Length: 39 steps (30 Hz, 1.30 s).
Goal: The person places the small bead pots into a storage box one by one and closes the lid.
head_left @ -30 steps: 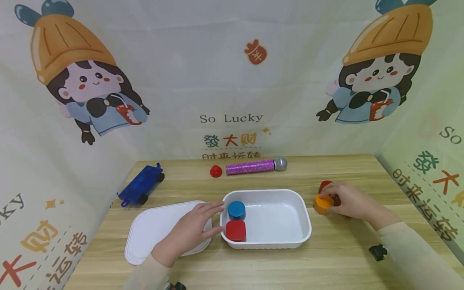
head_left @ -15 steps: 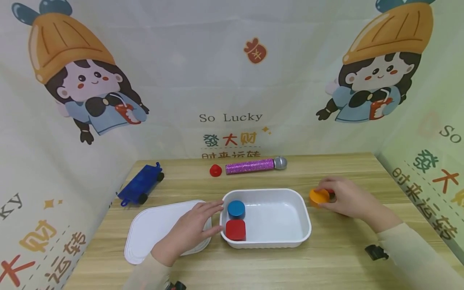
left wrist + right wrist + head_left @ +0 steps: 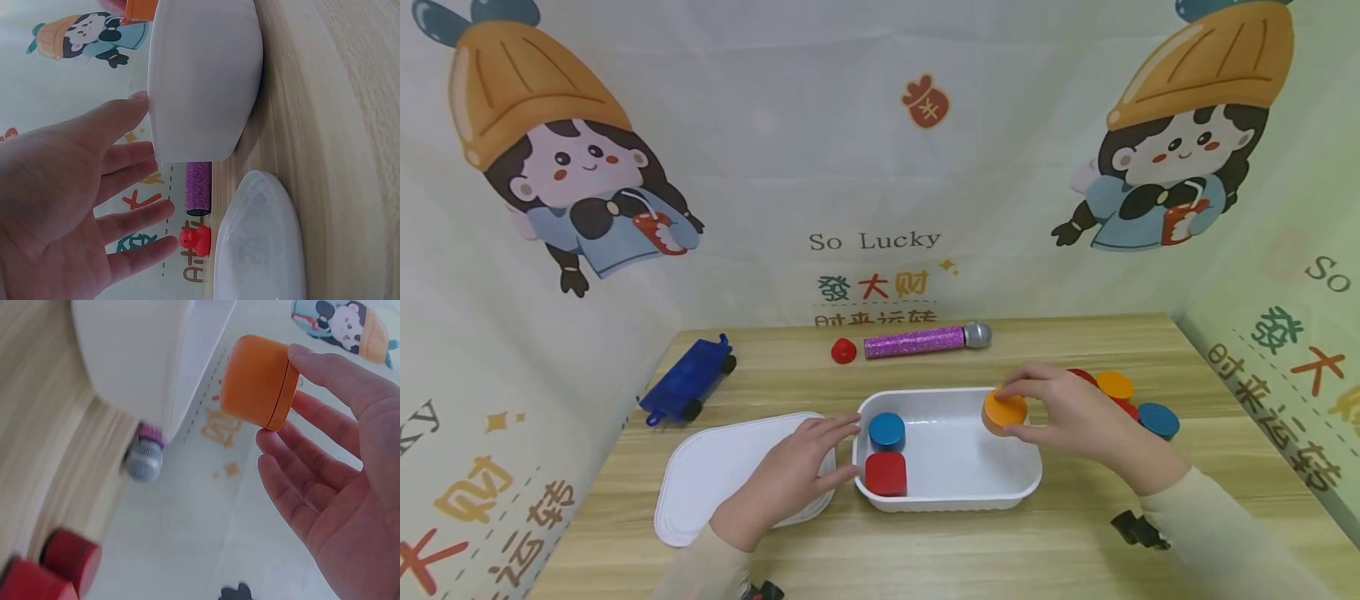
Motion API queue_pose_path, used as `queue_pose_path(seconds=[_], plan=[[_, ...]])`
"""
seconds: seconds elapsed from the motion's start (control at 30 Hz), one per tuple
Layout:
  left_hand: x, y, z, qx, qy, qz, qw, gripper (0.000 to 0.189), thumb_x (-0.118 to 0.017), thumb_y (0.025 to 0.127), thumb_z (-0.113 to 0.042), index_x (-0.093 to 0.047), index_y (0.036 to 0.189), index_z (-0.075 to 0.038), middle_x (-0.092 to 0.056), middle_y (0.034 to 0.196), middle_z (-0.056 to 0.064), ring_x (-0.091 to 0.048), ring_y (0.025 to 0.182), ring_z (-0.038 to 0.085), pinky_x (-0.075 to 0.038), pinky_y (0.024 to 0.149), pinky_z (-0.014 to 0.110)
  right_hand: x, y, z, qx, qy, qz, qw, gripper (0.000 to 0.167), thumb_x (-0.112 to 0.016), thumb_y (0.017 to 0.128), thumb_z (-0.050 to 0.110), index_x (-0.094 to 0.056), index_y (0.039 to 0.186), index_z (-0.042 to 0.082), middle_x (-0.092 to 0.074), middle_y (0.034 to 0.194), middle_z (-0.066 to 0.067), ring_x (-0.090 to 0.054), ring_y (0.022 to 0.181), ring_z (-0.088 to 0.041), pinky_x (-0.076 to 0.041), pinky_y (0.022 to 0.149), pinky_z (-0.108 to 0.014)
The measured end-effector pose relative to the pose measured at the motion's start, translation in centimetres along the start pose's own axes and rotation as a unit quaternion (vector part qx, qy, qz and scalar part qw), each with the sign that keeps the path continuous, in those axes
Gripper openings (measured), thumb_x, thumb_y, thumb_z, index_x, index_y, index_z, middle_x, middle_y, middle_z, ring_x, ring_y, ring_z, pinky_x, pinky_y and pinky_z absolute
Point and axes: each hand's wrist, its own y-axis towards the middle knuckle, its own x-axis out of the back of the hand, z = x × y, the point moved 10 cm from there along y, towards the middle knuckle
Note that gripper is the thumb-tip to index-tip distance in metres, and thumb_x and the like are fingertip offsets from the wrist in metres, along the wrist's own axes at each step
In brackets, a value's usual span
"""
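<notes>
An orange round block (image 3: 1003, 412) is pinched between the thumb and fingers of my right hand (image 3: 1071, 414), over the right end of a white plastic box (image 3: 955, 504). In the right wrist view the orange block (image 3: 255, 381) hangs beside the box wall (image 3: 134, 356), clear of the table. My left hand (image 3: 793, 475) touches the box's left rim with its thumb and fingertips, fingers fairly straight; in the left wrist view the thumb of the left hand (image 3: 81, 181) meets the rim. Inside the box, at its left end, sit a blue round block (image 3: 887, 431) and a red square block (image 3: 886, 473).
Several loose blocks, including an orange one (image 3: 1115, 385) and a blue one (image 3: 1159, 421), lie right of the box. A white lid (image 3: 715, 467) lies under the left forearm's side. Behind stand a blue toy cart (image 3: 691, 382), a red rubber duck (image 3: 195, 240) and a purple toy microphone (image 3: 917, 342).
My right hand has lifted the orange block from among the loose blocks and carried it left over the box, uncovering those blocks. The left hand has stayed at the rim.
</notes>
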Motion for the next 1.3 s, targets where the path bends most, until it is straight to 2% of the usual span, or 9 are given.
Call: queue_pose_path(seconds=[0.37,0.6,0.93,1.3], plan=[[0.0,-0.1,0.0,-0.002,0.0,-0.001,1.0,0.058,-0.073,0.096,-0.043,-0.06,0.145,-0.015,-0.054,0.155,0.001,-0.054,0.136,0.026,-0.051,0.111,0.05,-5.7,2.7,2.0,-0.01,0.062,0.055,0.9965,0.035,-0.087,0.084,0.024,-0.078,0.117,0.015,-0.071,0.115,0.001,-0.066,0.104,-0.017,-0.062,0.093,-0.035],[0.1,-0.4,0.2,0.01,-0.003,-0.002,0.9999,0.058,-0.072,0.096,-0.043,-0.06,0.146,-0.016,-0.053,0.157,0.0,-0.053,0.137,0.026,-0.051,0.112,0.05,-8.9,4.5,2.9,0.001,0.062,0.085,0.9945,0.032,-0.086,0.086,0.025,-0.079,0.115,0.014,-0.071,0.114,0.002,-0.065,0.101,-0.014,-0.06,0.096,-0.034],[0.2,-0.3,0.1,0.002,0.004,-0.005,1.0,0.06,-0.071,0.096,-0.047,-0.06,0.147,-0.017,-0.052,0.157,-0.001,-0.053,0.137,0.024,-0.05,0.112,0.049,-10.8,5.7,3.2,-0.003,0.084,0.104,0.991,0.033,-0.086,0.086,0.024,-0.078,0.116,0.013,-0.071,0.119,-0.002,-0.066,0.108,-0.018,-0.058,0.101,-0.037],[0.1,-0.1,-0.2,-0.007,0.003,-0.01,0.9999,0.058,-0.07,0.097,-0.045,-0.06,0.146,-0.016,-0.053,0.157,0.0,-0.053,0.136,0.025,-0.05,0.113,0.048,-11.5,6.3,3.2,-0.007,0.08,0.115,0.9901,0.034,-0.085,0.087,0.024,-0.077,0.117,0.009,-0.071,0.122,-0.006,-0.066,0.112,-0.023,-0.056,0.104,-0.041]])
